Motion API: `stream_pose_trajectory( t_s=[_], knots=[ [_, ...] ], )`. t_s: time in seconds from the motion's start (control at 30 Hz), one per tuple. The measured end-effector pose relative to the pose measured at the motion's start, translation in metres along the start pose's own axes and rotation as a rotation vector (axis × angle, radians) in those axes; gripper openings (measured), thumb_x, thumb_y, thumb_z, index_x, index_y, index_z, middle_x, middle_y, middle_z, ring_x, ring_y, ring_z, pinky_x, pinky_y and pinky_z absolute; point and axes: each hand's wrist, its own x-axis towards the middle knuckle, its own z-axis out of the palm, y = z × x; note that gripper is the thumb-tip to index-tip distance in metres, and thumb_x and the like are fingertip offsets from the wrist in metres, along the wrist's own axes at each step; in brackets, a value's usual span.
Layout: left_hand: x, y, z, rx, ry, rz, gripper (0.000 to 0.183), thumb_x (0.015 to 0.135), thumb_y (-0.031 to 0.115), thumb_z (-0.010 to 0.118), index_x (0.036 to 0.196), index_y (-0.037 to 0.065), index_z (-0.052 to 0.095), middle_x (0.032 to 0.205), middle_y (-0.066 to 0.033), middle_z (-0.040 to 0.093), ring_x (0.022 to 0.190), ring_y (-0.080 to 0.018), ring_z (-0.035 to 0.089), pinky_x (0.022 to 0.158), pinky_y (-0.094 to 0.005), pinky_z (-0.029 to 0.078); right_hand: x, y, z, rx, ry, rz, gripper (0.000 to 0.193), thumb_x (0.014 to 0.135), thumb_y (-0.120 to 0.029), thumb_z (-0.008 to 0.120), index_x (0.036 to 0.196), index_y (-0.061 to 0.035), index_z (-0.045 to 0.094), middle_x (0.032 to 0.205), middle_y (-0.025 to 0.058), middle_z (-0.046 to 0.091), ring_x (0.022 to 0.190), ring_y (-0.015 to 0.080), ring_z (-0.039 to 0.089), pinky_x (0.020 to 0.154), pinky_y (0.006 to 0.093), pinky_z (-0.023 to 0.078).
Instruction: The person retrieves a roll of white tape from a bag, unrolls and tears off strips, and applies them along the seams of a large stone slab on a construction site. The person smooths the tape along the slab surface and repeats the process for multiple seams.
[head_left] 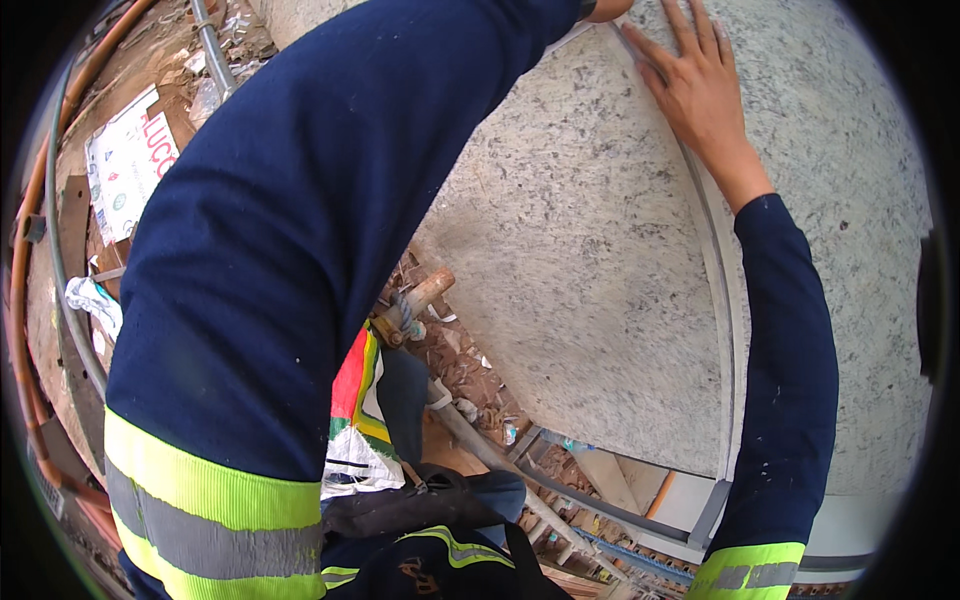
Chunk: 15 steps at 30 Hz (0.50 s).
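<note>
My right hand (703,95) lies flat with spread fingers on a rough grey speckled concrete wall (590,240). It rests beside a long vertical corner edge (712,250), where two wall faces meet. Reaching up across the view, my left arm in a navy sleeve ends at the top edge. Only a sliver of my left hand (608,9) shows there, and its fingers are out of sight. A thin pale strip (570,38) shows against the wall just below that wrist; what it is I cannot make out.
Orange and grey pipes (24,300) curve along the left. A printed white sign (130,165) lies among rubble. Below are a wooden pole end (430,290), a colourful sack (360,440) by my body, and a grey metal frame (620,510) at the wall's foot.
</note>
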Motion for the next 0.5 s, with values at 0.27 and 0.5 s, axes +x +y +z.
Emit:
stream_pose_trajectory(
  t_s=[0.27,0.5],
  knots=[
    [0.006,0.008,0.013,0.028,0.036,-0.038,0.015,0.085,0.017,0.066,0.092,0.011,0.078,0.102,-0.0144,0.077,0.100,-0.0325,0.072,0.087,-0.0533,0.051,-0.029,0.019,-0.003,0.011,-0.027,-0.057,0.039,0.098,-0.034,0.067,0.137,-0.0299,0.066,0.163,0.0042,0.039,0.154,0.0299,0.028,0.122,0.0483,0.031],
    [-0.001,0.008,0.009,0.036,0.128,-0.012,0.016,0.086,0.018,0.064,0.089,0.011,0.078,0.096,-0.0146,0.076,0.096,-0.0334,0.072,0.082,-0.0538,0.053,0.018,-0.001,-0.004,0.102,-0.026,0.015,0.052,0.084,-0.029,0.073,0.135,-0.0182,0.068,0.157,0.0255,0.041,0.148,0.0479,0.031,0.119,0.0598,0.028]
  ],
)
